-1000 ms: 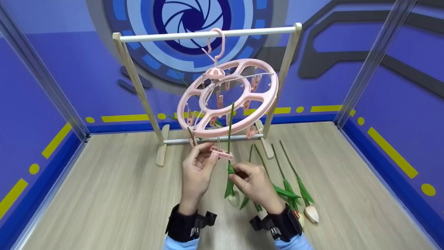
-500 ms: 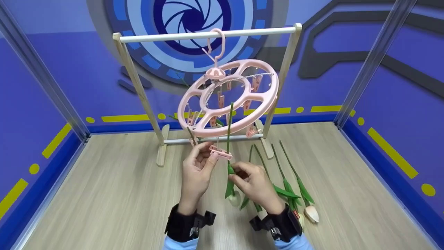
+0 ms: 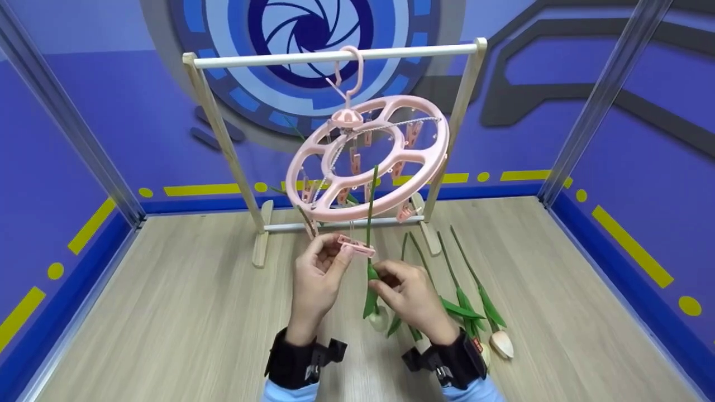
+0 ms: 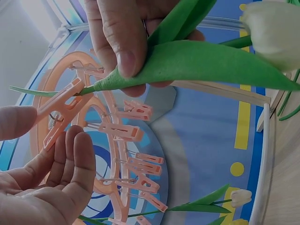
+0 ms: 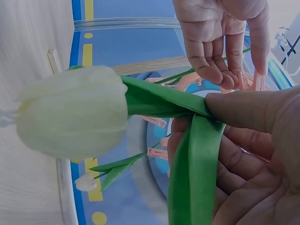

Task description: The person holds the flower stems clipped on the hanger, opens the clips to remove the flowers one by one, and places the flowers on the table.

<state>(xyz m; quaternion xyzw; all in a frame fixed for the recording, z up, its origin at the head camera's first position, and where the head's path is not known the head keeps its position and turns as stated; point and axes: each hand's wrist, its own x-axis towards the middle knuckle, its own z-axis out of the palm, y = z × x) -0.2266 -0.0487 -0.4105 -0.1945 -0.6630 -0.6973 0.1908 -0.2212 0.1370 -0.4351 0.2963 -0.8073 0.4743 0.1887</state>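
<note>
My left hand [image 3: 319, 279] pinches a pink clothespin [image 3: 357, 246] that hangs from the near rim of a round pink drying hanger [image 3: 357, 211]. In my right hand [image 3: 410, 293] is an artificial white tulip [image 5: 70, 112], gripped at its green leaves [image 4: 187, 65] between thumb and fingers, with the bloom pointing down. The tulip's stem rises past the clothespin's tip; in the left wrist view the pin's end meets the stem. Whether the pin clamps it I cannot tell. Other pink clothespins [image 4: 126, 131] dangle around the hanger.
The hanger hooks over the white bar [image 3: 413, 51] of a wooden rack [image 3: 223, 134]. Several tulips [image 3: 501, 343] lie on the table [image 3: 558, 279] to the right. Another tulip [image 4: 240, 198] hangs among the clothespins in the left wrist view. Blue walls [image 3: 631, 145] enclose the table.
Almost nothing differs. Both hands keep their holds, and the clothespin, tulip and hanger have shifted only very slightly.
</note>
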